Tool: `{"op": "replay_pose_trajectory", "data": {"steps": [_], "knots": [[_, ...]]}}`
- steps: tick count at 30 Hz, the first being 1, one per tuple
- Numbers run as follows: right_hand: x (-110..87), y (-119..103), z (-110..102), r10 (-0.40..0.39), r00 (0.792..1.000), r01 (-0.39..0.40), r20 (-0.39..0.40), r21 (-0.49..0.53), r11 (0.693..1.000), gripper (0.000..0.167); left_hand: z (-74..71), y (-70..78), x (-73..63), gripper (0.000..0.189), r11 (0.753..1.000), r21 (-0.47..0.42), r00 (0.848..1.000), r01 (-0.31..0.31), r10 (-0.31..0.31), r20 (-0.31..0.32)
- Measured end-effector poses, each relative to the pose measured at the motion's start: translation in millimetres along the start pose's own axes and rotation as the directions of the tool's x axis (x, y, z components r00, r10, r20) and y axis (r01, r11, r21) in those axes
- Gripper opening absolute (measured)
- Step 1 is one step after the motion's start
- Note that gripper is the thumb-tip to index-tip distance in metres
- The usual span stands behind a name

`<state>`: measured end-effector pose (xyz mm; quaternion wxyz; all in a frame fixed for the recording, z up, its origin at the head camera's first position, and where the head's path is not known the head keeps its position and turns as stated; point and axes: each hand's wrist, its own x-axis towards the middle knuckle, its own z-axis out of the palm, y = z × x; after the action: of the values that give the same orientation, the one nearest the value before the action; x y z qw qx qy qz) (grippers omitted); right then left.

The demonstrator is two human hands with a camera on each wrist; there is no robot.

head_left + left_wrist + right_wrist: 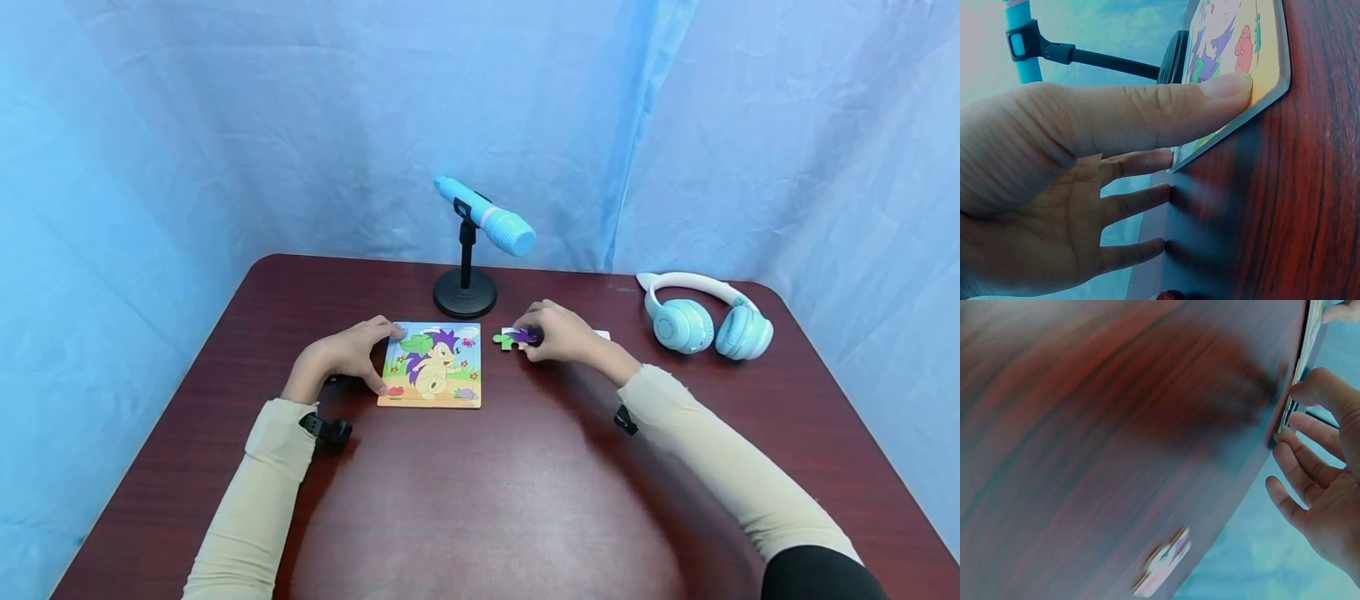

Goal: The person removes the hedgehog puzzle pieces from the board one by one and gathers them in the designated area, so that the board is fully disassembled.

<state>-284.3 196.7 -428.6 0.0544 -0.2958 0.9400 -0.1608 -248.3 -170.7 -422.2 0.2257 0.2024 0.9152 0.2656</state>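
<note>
A square picture puzzle with a purple-haired hedgehog lies flat on the table. My left hand is at its left side, thumb resting on the lower-left edge and index fingertip at the upper-left corner; in the left wrist view its fingers are spread and fairly straight. Just right of the puzzle, my right hand pinches a green and purple jigsaw piece between thumb and fingers. The hand covers part of that piece. Another loose jigsaw piece lies on the table, mostly hidden behind the right hand in the head view.
Behind the puzzle stands a blue microphone on a black stand with a round base. Pale blue and white headphones lie at the back right. Blue cloth hangs around the dark red wooden table.
</note>
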Motion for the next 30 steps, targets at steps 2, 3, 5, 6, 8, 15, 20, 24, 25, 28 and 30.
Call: {"op": "replay_pose_trajectory", "data": {"steps": [2, 3, 5, 6, 8, 15, 20, 24, 25, 28, 30], "knots": [[-5.6, 8, -2, -0.010, 1.000, 0.010, -0.010, 0.013, 1.000, 0.036, 0.2, -0.3, 0.3, 0.091, 1.000, 0.002, 1.000, -0.002, 0.002, -0.001], [-8.3, 12, -3, -0.016, 1.000, 0.016, -0.014, 0.020, 1.000, 0.036, 0.2, -0.4, 0.3, 0.091, 1.000, 0.003, 1.000, -0.002, 0.002, 0.000], [-13.6, 20, -4, -0.025, 1.000, 0.025, -0.019, 0.028, 0.999, 0.035, 0.3, -0.5, 0.3, 0.092, 1.000, 0.003, 1.000, -0.001, 0.001, 0.002], [-16.2, 24, -5, -0.026, 0.999, 0.027, -0.022, 0.031, 0.999, 0.035, 0.2, -0.6, 0.3, 0.092, 1.000, 0.004, 1.000, -0.001, 0.001, 0.002], [-21.3, 30, -7, -0.024, 0.999, 0.025, -0.026, 0.034, 0.999, 0.034, -0.1, -0.8, 0.2, 0.092, 1.000, 0.006, 1.000, -0.001, 0.001, 0.003], [-34.8, 47, -10, -0.015, 0.999, 0.016, -0.039, 0.024, 1.000, 0.032, -0.1, -1.5, 1.2, 0.093, 1.000, 0.004, 1.000, -0.005, 0.005, 0.007], [-41.3, 53, -13, -0.002, 0.999, 0.004, -0.048, 0.039, 0.999, 0.032, 0.4, -2.1, 2.3, 0.093, 1.000, 0.006, 1.000, -0.010, 0.010, 0.005], [-44.5, 58, -14, -0.003, 0.999, 0.005, -0.048, 0.034, 0.999, 0.031, 0.8, -1.9, 2.7, 0.093, 1.000, 0.005, 1.000, -0.007, 0.007, 0.005], [-45.1, 59, -14, -0.003, 0.999, 0.005, -0.047, 0.032, 0.999, 0.031, 0.8, -1.8, 2.8, 0.093, 1.000, 0.005, 1.000, -0.006, 0.006, 0.006], [-46.3, 60, -14, -0.002, 0.999, 0.003, -0.048, 0.032, 0.999, 0.031, 0.3, -2.0, 2.0, 0.093, 1.000, 0.008, 1.000, -0.008, 0.008, 0.008], [-46.5, 61, -14, 0.000, 0.999, 0.002, -0.049, 0.031, 1.000, 0.030, -0.2, -2.2, 1.3, 0.092, 1.000, 0.009, 1.000, -0.005, 0.005, 0.009]]}}
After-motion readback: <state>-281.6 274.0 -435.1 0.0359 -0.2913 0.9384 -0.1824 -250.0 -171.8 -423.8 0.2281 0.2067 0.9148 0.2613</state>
